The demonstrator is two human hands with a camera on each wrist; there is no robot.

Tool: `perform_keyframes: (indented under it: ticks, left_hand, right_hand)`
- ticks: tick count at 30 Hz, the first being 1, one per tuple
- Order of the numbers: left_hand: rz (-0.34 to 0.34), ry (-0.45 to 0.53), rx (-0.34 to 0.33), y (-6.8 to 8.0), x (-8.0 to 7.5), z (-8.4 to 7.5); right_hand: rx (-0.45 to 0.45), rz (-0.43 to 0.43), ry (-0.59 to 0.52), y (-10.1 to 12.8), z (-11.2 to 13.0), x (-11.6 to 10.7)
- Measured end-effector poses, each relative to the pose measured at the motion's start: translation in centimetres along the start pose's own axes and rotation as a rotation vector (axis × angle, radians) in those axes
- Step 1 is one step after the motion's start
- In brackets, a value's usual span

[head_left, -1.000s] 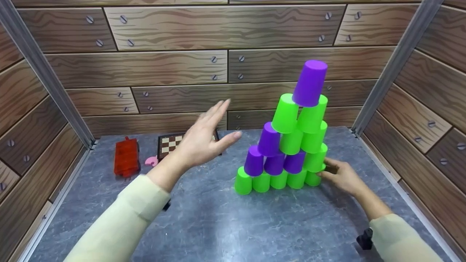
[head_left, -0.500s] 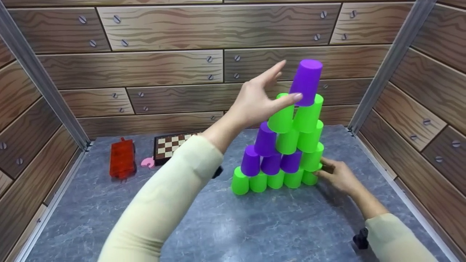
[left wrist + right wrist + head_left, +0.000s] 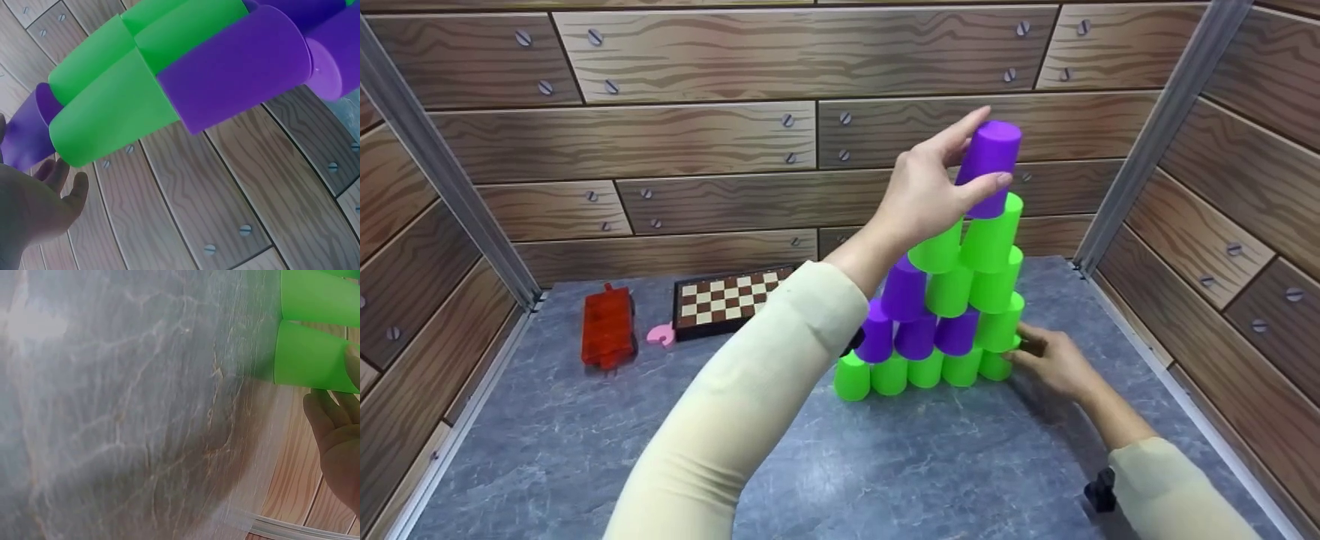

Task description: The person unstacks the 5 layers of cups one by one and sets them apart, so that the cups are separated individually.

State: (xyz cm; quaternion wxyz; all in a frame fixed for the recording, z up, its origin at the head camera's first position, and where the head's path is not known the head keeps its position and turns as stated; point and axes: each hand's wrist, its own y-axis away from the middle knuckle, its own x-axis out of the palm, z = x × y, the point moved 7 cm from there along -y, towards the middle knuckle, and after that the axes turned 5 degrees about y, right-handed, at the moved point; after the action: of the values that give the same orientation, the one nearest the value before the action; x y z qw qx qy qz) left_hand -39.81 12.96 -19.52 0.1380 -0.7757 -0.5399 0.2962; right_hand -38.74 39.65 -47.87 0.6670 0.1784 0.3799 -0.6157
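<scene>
Left hand (image 3: 930, 199) has swung up from mid-air, fingers now closing round the top purple cup (image 3: 990, 169); right hand (image 3: 1054, 364) still steadies the bottom-right green cup (image 3: 997, 365), fingers loosely on it.

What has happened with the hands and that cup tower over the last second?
The left hand rose from mid-air beside the tower to the top purple cup; its thumb and fingers now sit around that cup. The right hand stayed at the bottom right green cup. The tower, chessboard and red tray kept their places.
</scene>
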Motion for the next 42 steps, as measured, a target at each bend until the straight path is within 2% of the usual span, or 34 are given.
perform_keyframes:
  ticks: [5, 10, 15, 20, 25, 30, 37, 42]
  left_hand:
    - [-0.016, 0.004, 0.010, 0.2, -0.6, -0.5]
    - [-0.034, 0.038, 0.044, 1.1, -2.2, -1.2]
    - [-0.057, 0.065, 0.074, 3.0, -5.0, -1.3]
    - [-0.123, 0.071, 0.119, 5.6, -8.9, -0.3]
    - [-0.195, 0.050, 0.088, 8.8, -13.2, 2.1]
    - [-0.265, 0.009, 0.027, 12.6, -17.2, 5.7]
    - [-0.345, -0.107, -0.142, 18.7, -22.1, 11.0]
    - [-0.400, -0.149, -0.255, 23.3, -25.0, 14.3]
  right_hand:
    - [0.004, 0.016, -0.004, -0.4, 0.2, 0.3]
    - [-0.007, 0.026, -0.010, -0.8, 0.5, 0.3]
    - [-0.003, 0.032, 0.009, -1.0, 0.4, 0.2]
    - [-0.004, 0.036, 0.027, -0.9, 0.1, 0.1]
    - [0.004, 0.037, 0.057, -1.0, -0.1, -0.2]
    - [0.001, 0.028, 0.061, -1.0, -0.1, -0.3]
    - [0.009, 0.028, 0.066, -0.4, -0.1, -0.1]
    - [0.021, 0.044, 0.073, -0.4, 0.0, 0.2]
